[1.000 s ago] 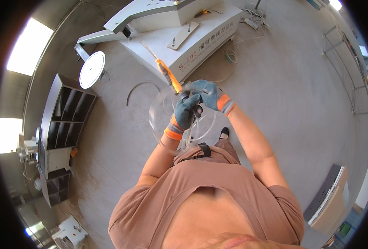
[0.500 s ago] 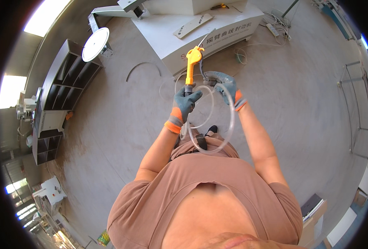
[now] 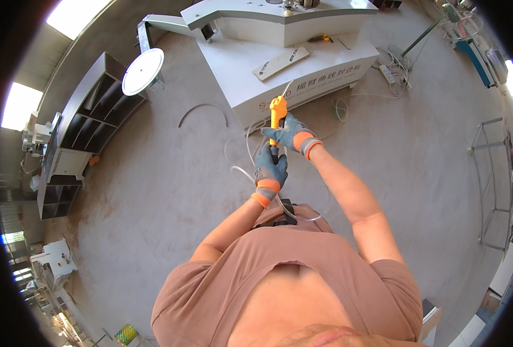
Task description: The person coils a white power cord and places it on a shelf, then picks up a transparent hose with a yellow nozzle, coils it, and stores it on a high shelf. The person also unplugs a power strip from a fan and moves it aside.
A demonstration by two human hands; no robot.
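While gloves hide fingers, left hand and right hand grip orange tool, tubing faint

Tool before machine (shelves left)

I stand on a bare grey concrete floor, stained darker toward the left. Ahead of me sits a big white machine table with a pale strip lying on its top near the front edge. To my left a grey shelf unit with open compartments lines the wall, a white round disc by its far end. Bright windows glare on the left. Cables trail on the floor at the machine's right corner.
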